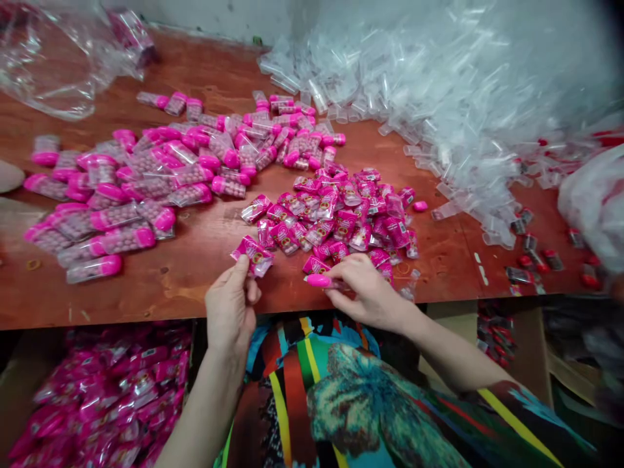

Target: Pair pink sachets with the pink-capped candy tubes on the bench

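My left hand (230, 304) pinches a pink printed candy packet (253, 255) by its edge, just above the front of the table. To its right, my right hand (365, 291) grips a small tube with a pink cap (319, 281); the fingers hide most of its body. Right behind both hands is a heap of pink printed packets (341, 218). Farther left lies a pile of clear tubes with pink caps (160, 162), filled with small pale pink balls.
A big mound of clear plastic tubes (439, 97) fills the back right of the wooden table (195, 296). Small red-capped containers (529, 260) lie at the right. Below the table's left edge is a box of pink packets (112, 396). A clear plastic bag (53, 65) sits back left.
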A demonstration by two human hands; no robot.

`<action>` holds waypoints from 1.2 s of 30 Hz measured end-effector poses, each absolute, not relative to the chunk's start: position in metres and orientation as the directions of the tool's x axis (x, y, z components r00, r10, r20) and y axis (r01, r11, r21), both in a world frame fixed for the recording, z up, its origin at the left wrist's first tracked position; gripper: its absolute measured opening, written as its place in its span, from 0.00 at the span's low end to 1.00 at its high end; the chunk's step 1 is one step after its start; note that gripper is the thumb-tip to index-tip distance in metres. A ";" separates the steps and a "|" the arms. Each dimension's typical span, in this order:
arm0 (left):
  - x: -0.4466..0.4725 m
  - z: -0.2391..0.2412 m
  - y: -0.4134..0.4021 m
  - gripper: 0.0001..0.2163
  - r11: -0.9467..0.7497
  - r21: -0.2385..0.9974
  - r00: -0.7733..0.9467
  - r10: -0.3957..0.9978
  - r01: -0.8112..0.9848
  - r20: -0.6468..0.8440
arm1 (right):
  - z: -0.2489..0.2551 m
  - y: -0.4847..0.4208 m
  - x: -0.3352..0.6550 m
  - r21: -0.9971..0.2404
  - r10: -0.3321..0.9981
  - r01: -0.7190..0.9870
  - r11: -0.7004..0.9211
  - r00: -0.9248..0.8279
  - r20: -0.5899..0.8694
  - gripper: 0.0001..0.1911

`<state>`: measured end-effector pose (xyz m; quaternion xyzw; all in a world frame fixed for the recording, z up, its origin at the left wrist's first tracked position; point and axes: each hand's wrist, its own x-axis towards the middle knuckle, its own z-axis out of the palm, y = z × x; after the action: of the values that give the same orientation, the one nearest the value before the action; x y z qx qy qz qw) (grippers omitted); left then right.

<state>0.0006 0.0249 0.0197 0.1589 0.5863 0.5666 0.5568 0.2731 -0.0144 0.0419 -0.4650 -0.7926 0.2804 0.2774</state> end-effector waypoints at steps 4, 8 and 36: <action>0.019 0.019 0.025 0.29 0.404 0.667 -0.150 0.777 -0.626 -0.611 | 0.021 -0.016 0.224 -0.982 0.960 0.053 -0.179 -0.207 -0.186 0.15; 0.027 0.015 0.023 0.29 0.428 0.598 -0.095 0.755 -0.678 -0.648 | 0.001 -0.018 0.189 -0.895 0.917 -0.210 -0.394 -0.158 -0.367 0.26; 0.024 0.008 0.016 0.34 0.469 0.739 -0.032 0.834 -0.483 -0.550 | -0.017 -0.017 0.188 -0.893 0.912 -0.203 -0.401 -0.184 -0.368 0.26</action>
<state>0.0241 0.0163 0.0077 0.1665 0.5275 0.4877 0.6754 0.1878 -0.0171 -0.0170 -0.4895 -0.3619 0.6789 0.4104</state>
